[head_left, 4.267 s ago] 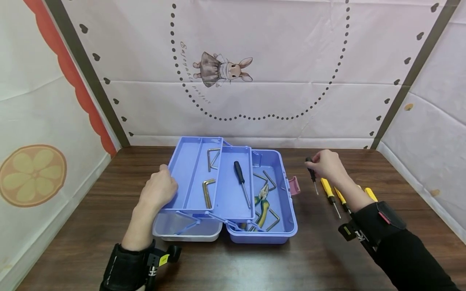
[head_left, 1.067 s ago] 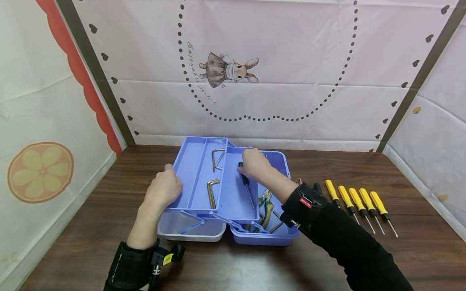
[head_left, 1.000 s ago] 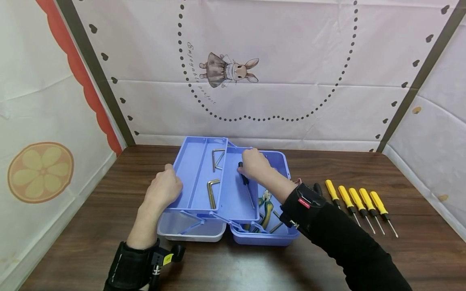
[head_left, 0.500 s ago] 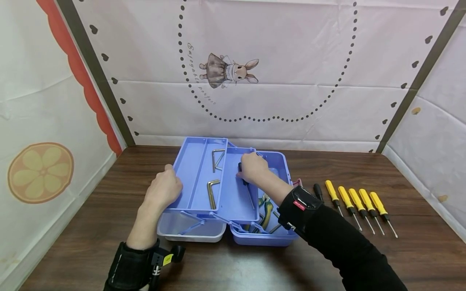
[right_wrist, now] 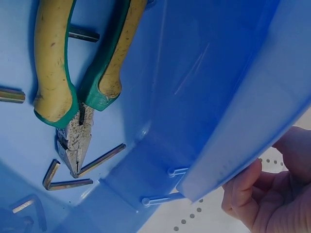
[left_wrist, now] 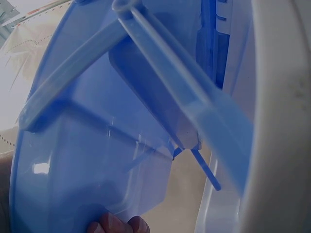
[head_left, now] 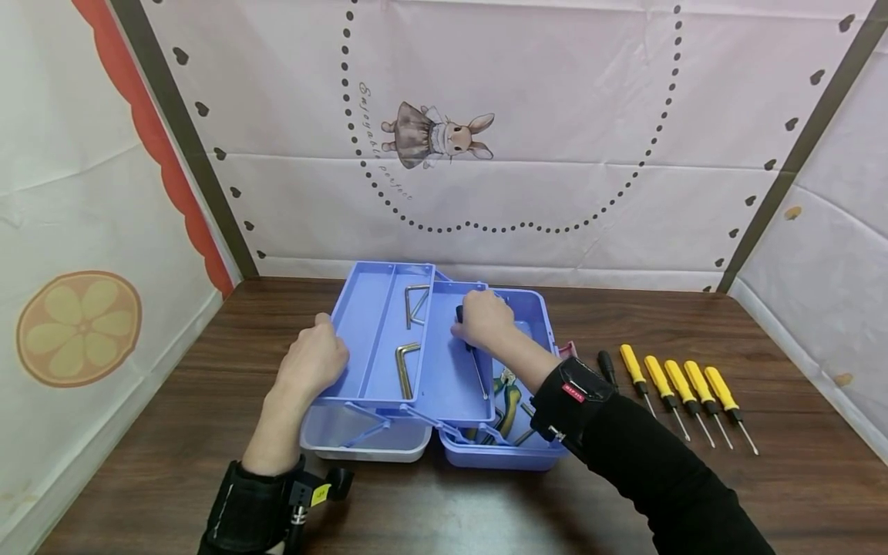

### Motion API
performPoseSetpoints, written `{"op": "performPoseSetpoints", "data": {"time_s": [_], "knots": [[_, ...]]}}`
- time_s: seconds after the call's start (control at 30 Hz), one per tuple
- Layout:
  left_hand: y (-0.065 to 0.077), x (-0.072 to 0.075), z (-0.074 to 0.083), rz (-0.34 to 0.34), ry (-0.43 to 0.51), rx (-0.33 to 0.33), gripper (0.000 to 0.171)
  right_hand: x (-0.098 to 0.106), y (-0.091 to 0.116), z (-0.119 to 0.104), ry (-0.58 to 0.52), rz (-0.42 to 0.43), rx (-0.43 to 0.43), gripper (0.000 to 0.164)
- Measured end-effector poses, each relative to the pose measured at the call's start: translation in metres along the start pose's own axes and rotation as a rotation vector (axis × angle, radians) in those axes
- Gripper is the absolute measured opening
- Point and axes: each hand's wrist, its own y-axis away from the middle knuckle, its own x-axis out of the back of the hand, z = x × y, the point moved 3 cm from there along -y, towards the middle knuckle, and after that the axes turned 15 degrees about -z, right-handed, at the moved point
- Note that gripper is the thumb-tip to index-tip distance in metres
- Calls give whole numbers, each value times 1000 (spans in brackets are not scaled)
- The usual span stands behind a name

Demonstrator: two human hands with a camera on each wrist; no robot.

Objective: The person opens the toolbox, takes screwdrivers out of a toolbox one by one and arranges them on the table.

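Note:
A blue cantilever toolbox (head_left: 499, 456) stands spread out on the table. My left hand (head_left: 311, 358) grips the left edge of its upper tray (head_left: 358, 331); the fingertips (left_wrist: 114, 223) show against that tray in the left wrist view. Over the middle tray (head_left: 438, 378), my right hand (head_left: 486, 320) pinches the black handle of a screwdriver (head_left: 479, 374), whose shaft points toward the front. Part of the handle is hidden by the thumb and fingers. In the right wrist view the curled fingers (right_wrist: 245, 189) appear beside the tray's rim.
Pliers (right_wrist: 75, 136) and hex keys (right_wrist: 70, 183) lie in the box bottom. The upper tray holds more hex keys (head_left: 404, 368). Several yellow-handled screwdrivers (head_left: 721, 389) and a black-handled screwdriver (head_left: 607, 367) lie on the table at right. A pink latch (head_left: 567, 351) sticks out from the box.
My right hand set down a black-handled screwdriver at right and came left over the middle tray. Lately it has dropped slightly onto the handle there. My left hand keeps its grip.

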Motion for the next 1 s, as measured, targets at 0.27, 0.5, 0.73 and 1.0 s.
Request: {"op": "performPoseSetpoints", "data": {"time_s": [0.27, 0.5, 0.73, 1.0], "knots": [[-1, 1, 1, 3, -4, -3, 37, 9, 5, 9, -152, 17, 66, 35], [-2, -1, -1, -4, -3, -2, 35, 14, 10, 17, -347, -10, 136, 41], [-3, 0, -1, -5, -1, -6, 37, 30, 16, 25, -523, 70, 206, 17], [-3, -1, 0, -4, -6, -6, 37, 73, 30, 52, -529, 118, 190, 23]]}}
